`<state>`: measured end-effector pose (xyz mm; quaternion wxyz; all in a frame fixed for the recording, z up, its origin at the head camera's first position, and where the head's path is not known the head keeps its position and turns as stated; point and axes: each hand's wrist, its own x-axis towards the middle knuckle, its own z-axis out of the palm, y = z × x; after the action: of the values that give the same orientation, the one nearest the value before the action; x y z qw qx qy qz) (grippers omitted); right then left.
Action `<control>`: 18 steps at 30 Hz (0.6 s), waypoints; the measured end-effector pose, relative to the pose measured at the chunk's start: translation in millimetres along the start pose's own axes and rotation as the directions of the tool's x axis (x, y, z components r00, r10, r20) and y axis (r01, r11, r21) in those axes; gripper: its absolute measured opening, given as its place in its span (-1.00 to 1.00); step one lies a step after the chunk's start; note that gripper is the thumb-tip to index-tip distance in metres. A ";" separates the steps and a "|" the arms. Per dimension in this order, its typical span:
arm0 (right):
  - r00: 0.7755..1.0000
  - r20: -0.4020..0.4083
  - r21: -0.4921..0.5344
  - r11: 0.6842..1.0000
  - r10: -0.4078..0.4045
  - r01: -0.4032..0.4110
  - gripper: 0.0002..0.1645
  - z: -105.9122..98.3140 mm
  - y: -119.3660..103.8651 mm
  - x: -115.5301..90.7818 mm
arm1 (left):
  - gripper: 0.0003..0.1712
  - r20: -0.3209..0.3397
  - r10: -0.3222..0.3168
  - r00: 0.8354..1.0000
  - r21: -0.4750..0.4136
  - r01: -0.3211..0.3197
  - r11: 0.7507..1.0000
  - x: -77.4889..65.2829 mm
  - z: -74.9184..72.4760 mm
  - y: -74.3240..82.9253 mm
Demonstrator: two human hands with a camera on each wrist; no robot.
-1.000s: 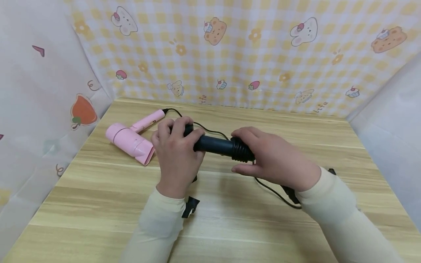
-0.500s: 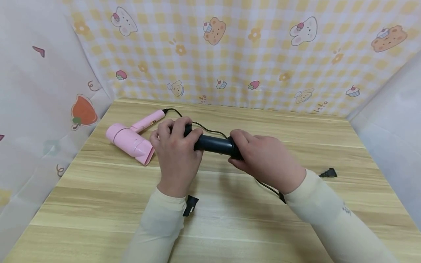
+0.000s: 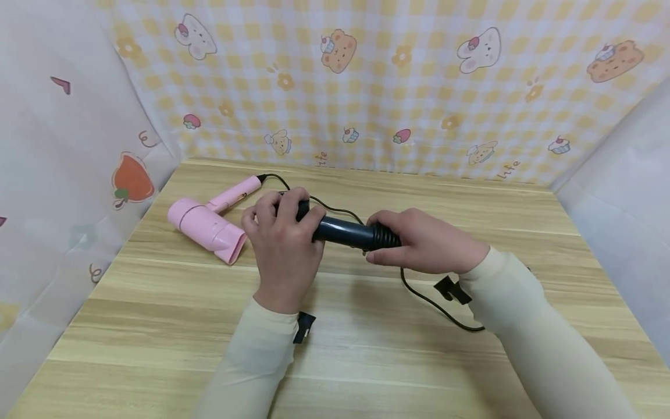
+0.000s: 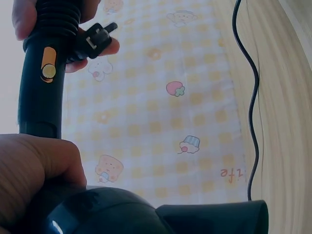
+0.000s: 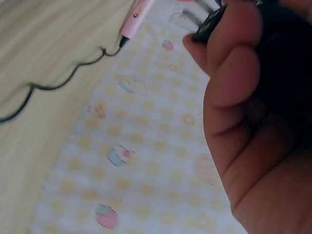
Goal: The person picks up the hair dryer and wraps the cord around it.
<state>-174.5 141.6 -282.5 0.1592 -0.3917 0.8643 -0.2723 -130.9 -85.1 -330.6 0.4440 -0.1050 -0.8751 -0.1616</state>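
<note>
While both hands hold the black hair dryer (image 3: 345,231) above the counter (image 3: 366,366), its handle lies nearly level between them, sloping slightly down toward the right. The left hand (image 3: 284,241) is clasped where the handle meets the barrel (image 4: 107,209), thumb and fingers bent about it; the left wrist view shows the nozzle (image 4: 217,218) jutting out past that hand. The right hand (image 3: 429,241) grasps the far end of the handle, where black cord (image 3: 386,235) is wound around it in close turns. Right beside these turns, at the right hand's fingers, is a black plug (image 4: 96,41) with its prongs pointing outward. An orange slide switch (image 4: 48,65) shows on the handle between the two hands.

Toward the back left of the counter lies a pink hair dryer (image 3: 206,224) on its side, apart from the black one, its wide mouth facing the front right. A thin dark cable (image 3: 335,208) runs from its handle along the back, passes behind the hands and curves round near the right sleeve (image 3: 523,302). Black strips show beside the left sleeve (image 3: 251,349) and the right one. Behind the counter hangs a yellow-and-white checked cloth (image 3: 366,99) printed with bears, rabbits, strawberries and cupcakes.
</note>
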 end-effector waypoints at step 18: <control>0.982 0.181 0.259 0.961 0.050 -0.097 -0.73 -1.6 16.9 6.5 | -0.80 0.055 0.005 0.998 -0.013 -0.004 1.000 -2.3 1.5 -1.9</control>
<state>-189.4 146.4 -291.7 0.2949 -0.3563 0.8168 -0.3449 -131.3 -86.4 -333.7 0.4194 -0.1141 -0.8857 -0.1632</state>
